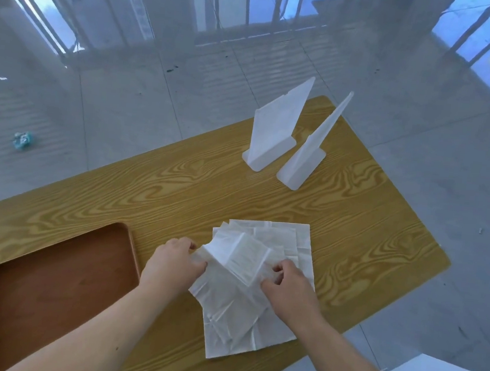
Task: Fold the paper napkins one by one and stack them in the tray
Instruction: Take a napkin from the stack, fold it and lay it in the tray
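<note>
A loose pile of white paper napkins (289, 243) lies spread on the wooden table, near its front edge. The top napkin (243, 254) is partly folded over, one flap raised. My left hand (175, 261) pinches its left edge, and my right hand (286, 282) pinches its right edge with curled fingers. More crumpled napkin sheets (239, 325) spread out below my hands. The brown wooden tray (57, 290) sits at the front left, beside my left forearm, with nothing in it.
Two white plastic stands (273, 128) (306, 161) are upright at the table's far right. The wooden table (178, 185) ends close behind them and on the right. A crumpled teal scrap (22, 140) lies on the grey floor at left.
</note>
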`<state>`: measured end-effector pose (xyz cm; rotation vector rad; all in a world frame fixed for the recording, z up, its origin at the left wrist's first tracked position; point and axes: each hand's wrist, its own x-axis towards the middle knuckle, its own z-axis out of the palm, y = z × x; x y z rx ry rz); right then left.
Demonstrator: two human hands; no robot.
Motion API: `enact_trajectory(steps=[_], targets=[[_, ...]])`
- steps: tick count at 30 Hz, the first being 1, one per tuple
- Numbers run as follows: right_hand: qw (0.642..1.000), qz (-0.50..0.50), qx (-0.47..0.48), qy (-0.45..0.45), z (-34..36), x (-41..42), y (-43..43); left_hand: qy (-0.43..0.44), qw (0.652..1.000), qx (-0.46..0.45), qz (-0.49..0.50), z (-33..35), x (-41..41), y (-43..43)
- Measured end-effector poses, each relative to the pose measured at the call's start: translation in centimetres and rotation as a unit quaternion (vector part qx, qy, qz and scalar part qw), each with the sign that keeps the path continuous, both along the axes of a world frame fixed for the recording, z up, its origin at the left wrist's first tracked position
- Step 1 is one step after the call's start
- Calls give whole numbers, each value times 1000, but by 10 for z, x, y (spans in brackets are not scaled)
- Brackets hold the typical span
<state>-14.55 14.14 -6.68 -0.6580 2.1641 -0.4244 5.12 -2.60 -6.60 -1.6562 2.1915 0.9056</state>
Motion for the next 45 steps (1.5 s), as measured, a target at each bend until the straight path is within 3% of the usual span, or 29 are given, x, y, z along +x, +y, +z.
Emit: enact_trajectory(steps=[11,20,27,30,32,34,38,42,45], targets=[[993,114,-24,29,0,-5,-7,53,998,-35,16,-2,-19,-14],[954,273,-90,87,-14,-5,-8,35,998,-26,-51,-24,-69,-47],[958,266,-88,61,-18,-15,-10,-1,998,-20,-58,-27,-88,-52],[966,237,-92,34,-16,-20,-13,36,998,-3,-44,-17,-83,-49],[973,207,-98,27,-12,-26,-13,102,993,66,6,-3,-78,-48],[980,158,-113,35,-7,-35,-14,189,960,187,93,21,-74,-47],[987,72,-143,10,7,-52,-22,316,840,379,228,67,-64,-45],[982,23,-118,-146,27,-65,-47,379,763,408,328,93,-51,-44],[951,11,-93,-296,36,-67,-69,418,734,373,384,107,-35,-53]])
